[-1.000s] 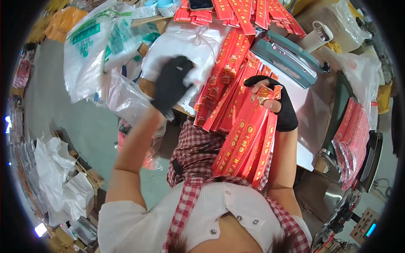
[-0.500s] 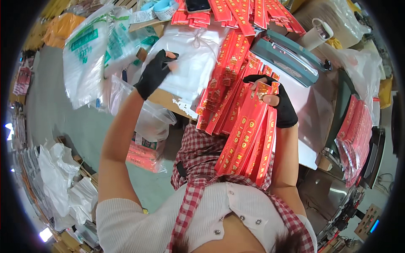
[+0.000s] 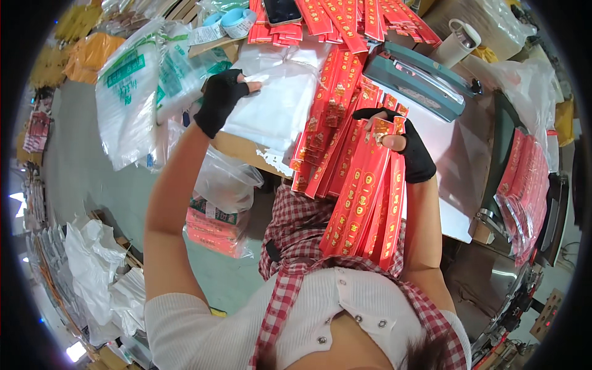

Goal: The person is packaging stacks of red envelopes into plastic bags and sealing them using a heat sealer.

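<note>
My right hand, in a black fingerless glove, grips a fanned bundle of long red strips with gold print. Its thumb presses on their upper ends, while the lower ends hang over my lap. On a stack of clear plastic bags lies my left hand, also gloved, with its thumb stretched out over the plastic. The tips of its other fingers are mostly hidden. More red strips lie in an overlapping row between the two hands.
Behind my right hand stands a grey-green sealing machine, with a white bottle beyond it. A phone rests on red strips at the back. Packed white bags are at left; bagged red strips hang at right.
My left hand has drawn slightly left and now rests with its thumb out on the clear bags. My right hand keeps the red strips in nearly the same place.
</note>
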Available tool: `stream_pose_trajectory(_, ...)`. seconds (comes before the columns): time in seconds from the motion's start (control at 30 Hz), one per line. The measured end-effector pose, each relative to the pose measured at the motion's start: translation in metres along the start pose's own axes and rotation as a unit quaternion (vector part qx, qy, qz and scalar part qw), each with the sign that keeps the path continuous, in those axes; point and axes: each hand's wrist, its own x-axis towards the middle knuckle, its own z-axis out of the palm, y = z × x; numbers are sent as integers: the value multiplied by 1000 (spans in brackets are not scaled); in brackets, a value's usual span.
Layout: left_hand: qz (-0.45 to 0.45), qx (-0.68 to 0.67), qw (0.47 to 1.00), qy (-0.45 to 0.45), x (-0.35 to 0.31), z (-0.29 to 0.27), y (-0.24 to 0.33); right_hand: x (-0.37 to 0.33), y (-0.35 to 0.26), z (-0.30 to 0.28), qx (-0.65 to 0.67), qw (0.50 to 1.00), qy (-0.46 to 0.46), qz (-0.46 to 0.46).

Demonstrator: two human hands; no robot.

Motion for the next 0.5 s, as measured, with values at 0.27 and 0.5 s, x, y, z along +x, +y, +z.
stream_pose_trajectory(0.27, 39, -74, 996, -19, -2, -11, 1, -2, 3, -1, 47, 999, 10, 2)
stream_pose_trajectory(0.5, 240, 102, 956, 136, 16, -29, -14, 4, -3, 4, 15, 999, -33, -6)
